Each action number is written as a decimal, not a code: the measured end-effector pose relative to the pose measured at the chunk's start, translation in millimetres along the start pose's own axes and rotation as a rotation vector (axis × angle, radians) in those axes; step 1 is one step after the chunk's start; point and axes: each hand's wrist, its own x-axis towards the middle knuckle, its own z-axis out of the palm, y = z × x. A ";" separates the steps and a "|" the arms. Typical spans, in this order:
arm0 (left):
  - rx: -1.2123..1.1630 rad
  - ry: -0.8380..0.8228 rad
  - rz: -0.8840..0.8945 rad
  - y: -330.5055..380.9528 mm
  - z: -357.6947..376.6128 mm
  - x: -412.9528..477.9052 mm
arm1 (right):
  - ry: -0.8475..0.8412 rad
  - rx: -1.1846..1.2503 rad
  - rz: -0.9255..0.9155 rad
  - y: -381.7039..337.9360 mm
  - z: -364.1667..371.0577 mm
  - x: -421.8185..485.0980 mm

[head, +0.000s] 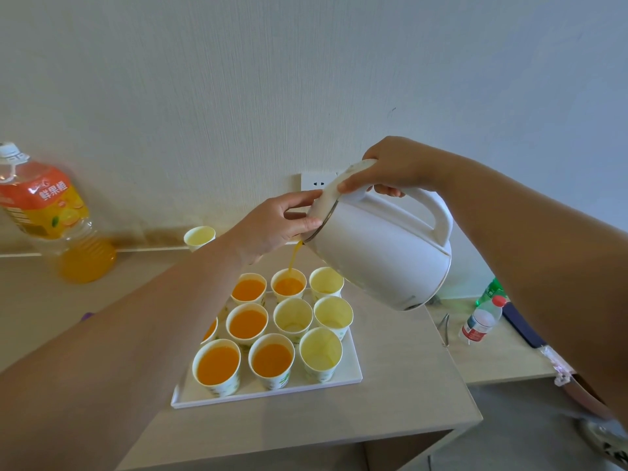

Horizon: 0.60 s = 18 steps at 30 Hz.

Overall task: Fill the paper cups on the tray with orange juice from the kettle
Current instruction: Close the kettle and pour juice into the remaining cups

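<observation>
white plastic kettle (380,253) looks stiff, probably slosh-heavy: right hand (390,168) wraps its handle, left hand (275,222) pinches the lid rim by the spout, flimsy white paper cups (321,351) on flat white tray (351,373) below both.

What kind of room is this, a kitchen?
Probably not a kitchen; more likely a plain room in a home, dorm or office. A pale wooden table against a textured wall with a socket, a shop-bought juice bottle, and paper cups on a tray suggest that.

Cups (293,317) on tray (265,396); kettle (380,256) above rear row (tilted); bottle (51,212) far left on table (407,385).
</observation>
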 end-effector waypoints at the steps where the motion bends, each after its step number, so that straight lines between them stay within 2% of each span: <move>1: 0.001 0.001 -0.001 0.1 0.2 -0.3 | 0.000 0.001 0.001 0.0 0.4 0.0; 18: -0.001 0.001 -0.028 1.4 -0.1 -1.4 | -0.022 -0.009 0.015 -2.1 1.9 1.4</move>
